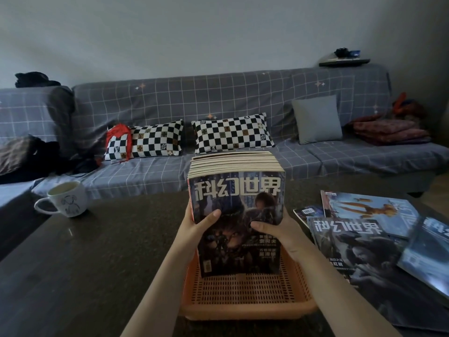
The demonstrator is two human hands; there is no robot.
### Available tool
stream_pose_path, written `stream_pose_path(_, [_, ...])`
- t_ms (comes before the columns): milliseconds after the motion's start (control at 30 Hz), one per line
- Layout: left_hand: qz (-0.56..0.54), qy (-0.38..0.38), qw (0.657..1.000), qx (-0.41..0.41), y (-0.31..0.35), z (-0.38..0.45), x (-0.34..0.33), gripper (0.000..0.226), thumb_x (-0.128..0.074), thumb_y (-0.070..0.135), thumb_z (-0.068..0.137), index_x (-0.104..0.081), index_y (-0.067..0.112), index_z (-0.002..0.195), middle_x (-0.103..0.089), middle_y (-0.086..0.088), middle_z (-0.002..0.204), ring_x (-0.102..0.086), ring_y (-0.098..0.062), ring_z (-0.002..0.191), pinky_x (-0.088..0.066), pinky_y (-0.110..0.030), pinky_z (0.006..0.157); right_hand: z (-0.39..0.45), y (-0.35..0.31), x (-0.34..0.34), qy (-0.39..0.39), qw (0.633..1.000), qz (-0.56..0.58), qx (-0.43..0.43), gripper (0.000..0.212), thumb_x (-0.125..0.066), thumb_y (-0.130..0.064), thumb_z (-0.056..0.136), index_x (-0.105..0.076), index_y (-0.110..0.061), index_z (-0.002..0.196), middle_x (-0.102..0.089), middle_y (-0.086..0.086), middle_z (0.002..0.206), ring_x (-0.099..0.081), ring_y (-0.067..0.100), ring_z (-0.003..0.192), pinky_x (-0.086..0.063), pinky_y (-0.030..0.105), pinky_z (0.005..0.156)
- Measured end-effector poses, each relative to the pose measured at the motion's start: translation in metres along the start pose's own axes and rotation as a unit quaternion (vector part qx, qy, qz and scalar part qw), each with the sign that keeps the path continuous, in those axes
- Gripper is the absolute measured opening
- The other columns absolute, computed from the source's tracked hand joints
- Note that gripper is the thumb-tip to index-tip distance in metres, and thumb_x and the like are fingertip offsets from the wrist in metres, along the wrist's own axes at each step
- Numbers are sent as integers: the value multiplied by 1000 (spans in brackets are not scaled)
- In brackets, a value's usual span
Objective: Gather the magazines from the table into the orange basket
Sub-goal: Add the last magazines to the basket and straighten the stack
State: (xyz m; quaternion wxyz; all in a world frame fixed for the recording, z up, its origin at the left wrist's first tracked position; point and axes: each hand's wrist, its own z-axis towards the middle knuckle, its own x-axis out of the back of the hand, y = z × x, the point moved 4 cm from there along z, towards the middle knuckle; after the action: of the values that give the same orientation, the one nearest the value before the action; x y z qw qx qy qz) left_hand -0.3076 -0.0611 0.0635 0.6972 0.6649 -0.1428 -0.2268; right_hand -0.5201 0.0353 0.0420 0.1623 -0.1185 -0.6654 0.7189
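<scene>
While both hands clasp it from either side, a thick stack of magazines point(237, 215) stands upright at the centre of the view, its lower edge inside the orange basket point(245, 297) on the dark table point(97, 263). The left hand point(200, 227) grips the stack's left edge, thumb laid flat across the front cover and the remaining fingers hidden behind the stack. The right hand point(277, 231) mirrors it on the right edge, thumb pressed on the cover at about 3 o'clock from the left thumb; how its other fingers lie cannot be told. The front cover shows a dark illustration with large pale title characters, and the page edges of several issues are visible along the top. At 3 o'clock from the basket, loose magazines point(359, 244) lie flat and overlapping on the table, apparently four or five, though the dim light makes the count uncertain. At 10 o'clock from the basket, a white mug point(68, 199) stands near the table's far edge. Beyond the table, at 12 o'clock, a grey checked sofa point(218, 98) carries two black-and-white chequered cushions point(232, 133) and a plain grey cushion point(317, 122).
</scene>
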Motion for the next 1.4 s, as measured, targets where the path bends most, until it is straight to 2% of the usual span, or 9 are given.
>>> stream_pose_path(267, [18, 10, 1000, 8, 1, 10, -1, 95, -90, 41, 57, -45, 28, 140, -69, 2, 121, -66, -18, 110, -54, -41, 93, -3, -6, 3, -2, 993, -114, 7, 94, -86, -61, 40, -38, -48, 120, -68, -25, 100, -60, -6, 97, -44, 17, 87])
stream_pose_path(400, [27, 7, 999, 18, -3, 5, 0, 103, -89, 45, 52, -41, 34, 143, -66, 2, 126, -64, -18, 112, -52, -43, 96, -4, -3, 4, 7, 992, -125, 18, 85, -89, -36, 56, -36, -40, 122, -64, -39, 87, -55, -25, 79, -37, -7, 60])
stream_pose_path(633, [81, 20, 995, 57, -3, -5, 1, 113, -87, 56, 45, -37, 38, 145, -62, 3, 128, -59, -24, 116, -47, -52, 101, -10, -5, 4, 26, 981, -192, -6, 93, -86, -33, 63, -33, -31, 139, -56, -25, 101, -54, -9, 90, -38, 11, 77])
stream_pose_path(833, [180, 19, 983, 34, -1, -21, 6, 95, -79, 36, 73, -24, 34, 151, -60, 9, 128, -57, -16, 120, -50, -31, 89, -18, -12, 4, 41, 964, -263, -17, 99, -83, -40, 57, -32, -28, 141, -59, -6, 122, -53, 18, 117, -40, 41, 104])
stream_pose_path(933, [276, 90, 956, 48, -9, -40, 13, 87, -75, 35, 80, -26, 16, 150, -53, -4, 138, -55, -20, 121, -50, -40, 97, -29, -11, 3, 57, 954, -292, -29, 108, -81, -43, 59, -23, -22, 147, -49, -1, 137, -46, 19, 126, -37, 41, 107])
stream_pose_path(1033, [333, 126, 934, 43, -11, -63, 12, 56, -71, 36, 85, -42, 16, 129, -58, -4, 117, -62, -13, 94, -56, -28, 75, -46, -6, 5, 84, 949, -301, -50, 110, -80, -35, 69, -9, -20, 151, -28, 2, 152, -34, 20, 136, -30, 38, 109])
stream_pose_path(1167, [437, 163, 885, -10, 2, -87, 7, 26, -64, 33, 90, -46, 22, 105, -52, 4, 105, -54, -5, 77, -45, -17, 60, -67, -11, 1, 91, 945, -314, 2, 94, -76, -23, 77, -15, -18, 149, -36, 2, 147, -41, 14, 131, -36, 33, 108])
stream_pose_path(1300, [545, 57, 836, -42, 7, -101, 0, 9, -56, 40, 93, -59, 32, 92, -60, 16, 86, -61, -2, 71, -56, -22, 65, -97, -26, -3, 116, 906, -398, 83, 65, -66, -31, 84, -33, -29, 140, -49, -14, 127, -48, 0, 111, -36, 12, 88])
stream_pose_path(1400, [587, -26, 807, -60, 1, -109, -6, 22, -48, 49, 95, -65, 34, 94, -64, 18, 88, -61, 3, 75, -54, -18, 71, -114, -25, -15, 55, 863, -491, 109, 44, -54, -47, 88, -49, -34, 129, -59, -17, 120, -51, -2, 107, -38, 17, 90])
